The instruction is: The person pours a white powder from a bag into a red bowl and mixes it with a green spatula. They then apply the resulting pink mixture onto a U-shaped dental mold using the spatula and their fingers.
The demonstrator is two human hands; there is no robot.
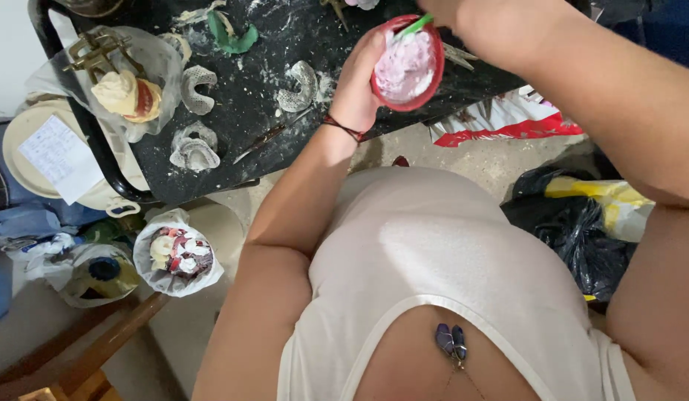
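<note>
Bowl [406, 65], red and soft-looking, sat cupped in your left hand [357, 82] above the bench [240, 111], fingers wrapped round its wall; pink paste looked heavy. Right hand [442, 9] pinched a green spatula [414, 27].

The red bowl [407, 63] is a small, round, soft-looking cup with a thick rim, held above the near edge of the black, powder-dusted table [248, 111]. It tips toward the camera, so its inside shows. The left hand [357, 82] cups it from the left side and below, fingers wrapped round its wall. A thick, pale pink paste [405, 65] fills it almost to the rim, lumpy and uneven on top. A green-handled stick [413, 27] pokes into the paste at the far rim, slanting up and to the right, where the right hand [441, 9] grips its upper end at the picture's top edge.
</note>
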